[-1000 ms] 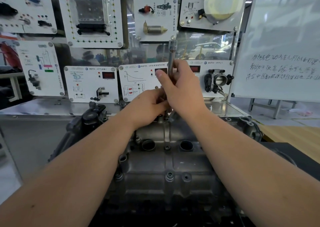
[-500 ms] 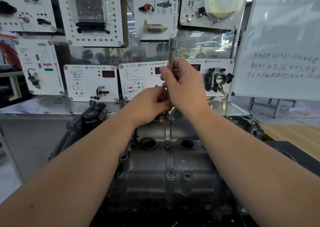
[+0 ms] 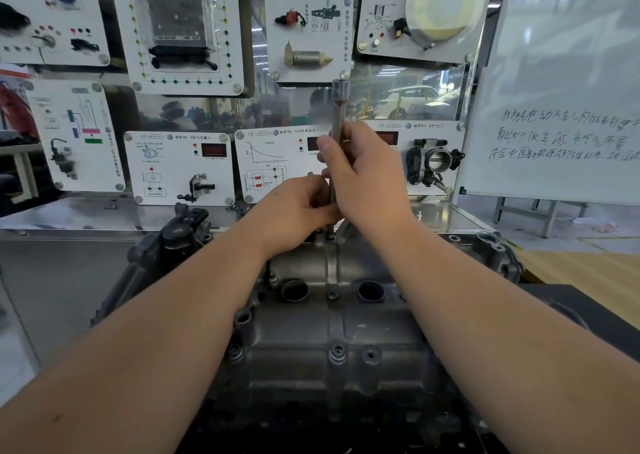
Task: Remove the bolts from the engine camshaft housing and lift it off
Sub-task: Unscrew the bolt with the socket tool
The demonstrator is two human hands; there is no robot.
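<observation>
The grey cast camshaft housing lies in front of me on the engine. A long metal socket extension stands upright over a bolt at the housing's far edge. My right hand grips its shaft, thumb on the left side. My left hand curls around the lower part of the shaft just above the bolt; the tool's tip is mostly hidden by the fingers. One bolt sits in the near part of the housing and another between the two round plug wells.
White training panels with sensors and a throttle body stand on the metal bench behind the engine. A whiteboard with handwriting stands at the right. A wooden table surface lies at the far right. A black engine part sits left of the housing.
My right hand's fingers have shifted slightly around the tool shaft while the tool stays upright over the far bolt. My left hand stays at the shaft's base.
</observation>
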